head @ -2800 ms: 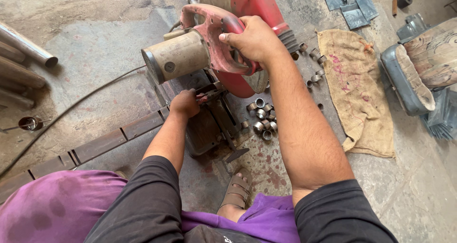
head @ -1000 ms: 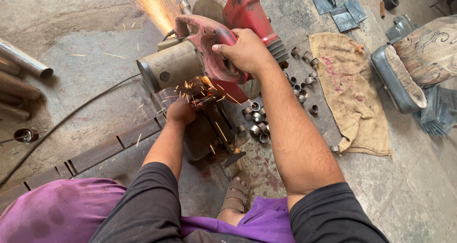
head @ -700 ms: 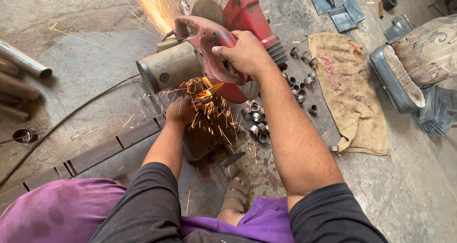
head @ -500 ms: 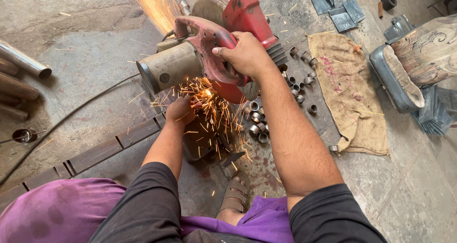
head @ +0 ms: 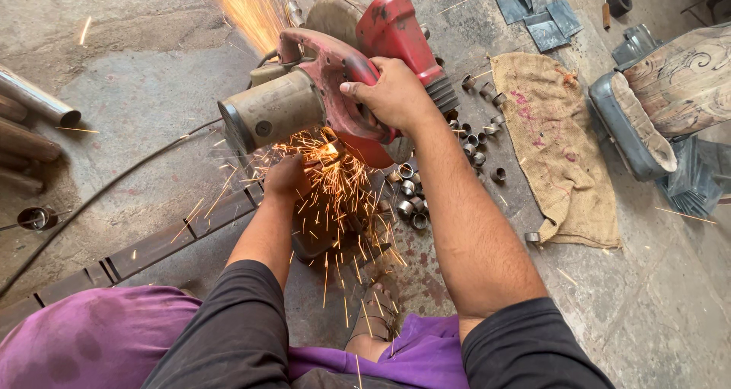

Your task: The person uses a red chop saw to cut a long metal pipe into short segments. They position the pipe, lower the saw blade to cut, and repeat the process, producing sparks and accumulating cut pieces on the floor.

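Note:
A red chop saw (head: 381,39) with a grey motor housing (head: 270,115) sits on the concrete floor in front of me. My right hand (head: 392,96) is shut on the saw's red handle and holds it pressed down. My left hand (head: 285,180) rests under the motor on a flat metal strip (head: 152,244) that runs off to the lower left. Orange sparks (head: 335,183) spray from the cut toward my legs, and a second jet (head: 244,4) shoots away at the top. The blade itself is hidden by the guard and my arm.
Several short cut metal rings (head: 407,199) lie right of the saw. A burlap cloth (head: 556,145) is spread further right, beside a carved wooden block (head: 681,81). Metal pipes (head: 34,100) lie at far left, a black cable (head: 114,187) crosses the floor, my sandalled foot (head: 377,313) is below.
The saw has been pressed down onto the strip. Sparks appeared, grew and now spray wider toward my legs. Both hands stay where they were.

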